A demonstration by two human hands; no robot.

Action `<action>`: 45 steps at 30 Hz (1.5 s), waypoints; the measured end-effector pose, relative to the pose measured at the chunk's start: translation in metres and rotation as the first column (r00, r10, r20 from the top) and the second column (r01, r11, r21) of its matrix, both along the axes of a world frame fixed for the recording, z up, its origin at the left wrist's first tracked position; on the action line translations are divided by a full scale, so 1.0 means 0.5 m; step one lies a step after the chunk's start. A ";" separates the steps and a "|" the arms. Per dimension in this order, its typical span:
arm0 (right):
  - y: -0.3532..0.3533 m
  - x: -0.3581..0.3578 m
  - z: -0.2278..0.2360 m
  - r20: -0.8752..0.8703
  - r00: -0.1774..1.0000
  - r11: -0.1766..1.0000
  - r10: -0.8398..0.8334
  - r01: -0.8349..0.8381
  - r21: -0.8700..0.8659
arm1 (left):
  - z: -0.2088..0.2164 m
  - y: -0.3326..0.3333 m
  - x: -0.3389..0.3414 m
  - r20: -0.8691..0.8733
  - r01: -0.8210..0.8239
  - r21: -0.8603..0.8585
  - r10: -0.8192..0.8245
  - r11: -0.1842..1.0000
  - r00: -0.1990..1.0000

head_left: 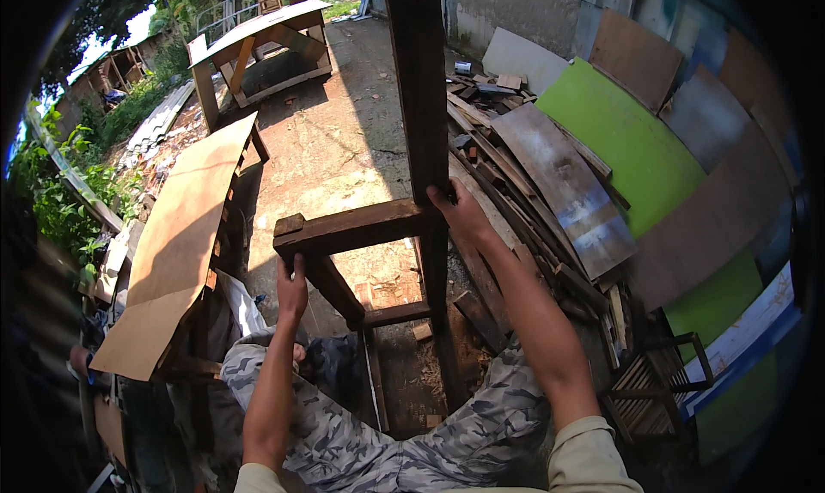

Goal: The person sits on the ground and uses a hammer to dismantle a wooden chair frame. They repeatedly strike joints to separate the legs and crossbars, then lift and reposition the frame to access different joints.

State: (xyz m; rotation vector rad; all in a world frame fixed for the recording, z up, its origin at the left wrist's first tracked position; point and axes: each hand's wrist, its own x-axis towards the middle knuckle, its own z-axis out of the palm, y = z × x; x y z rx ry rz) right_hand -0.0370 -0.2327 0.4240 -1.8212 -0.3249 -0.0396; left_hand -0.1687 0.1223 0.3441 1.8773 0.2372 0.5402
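A dark brown wooden frame (361,221) stands upright between my knees, shaped like one side of a chair. Its tall post (418,89) rises toward the top of the view, and a short rail joins it to a lower leg, with a crosspiece further down. My left hand (292,293) holds the frame's left corner from below, fingers pointing up. At the joint of post and rail, my right hand (462,211) grips the post from its right side; part of its fingers is hidden behind the wood.
At left stands a long bench topped with a brown board (180,244); farther back is a wooden table (258,31). Scrap planks (507,175) are heaped at right, beside leaning panels, one bright green (627,145). A slatted wooden piece (657,386) sits at lower right.
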 end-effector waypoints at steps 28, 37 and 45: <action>0.002 0.070 -0.099 -0.307 0.938 0.954 0.161 -0.068 0.292 | -0.068 0.033 0.078 -0.240 0.038 -0.210 -0.089 0.977 0.967; -0.011 -0.004 -0.301 -0.258 0.962 0.945 -0.090 0.001 -0.326 | -0.089 0.034 0.076 -0.103 0.021 -0.150 -0.037 0.988 0.994; -0.039 -0.062 -0.409 -0.265 0.957 0.878 -0.115 -0.027 -0.478 | -0.089 0.022 0.071 -0.174 -0.019 -0.100 0.002 0.995 0.985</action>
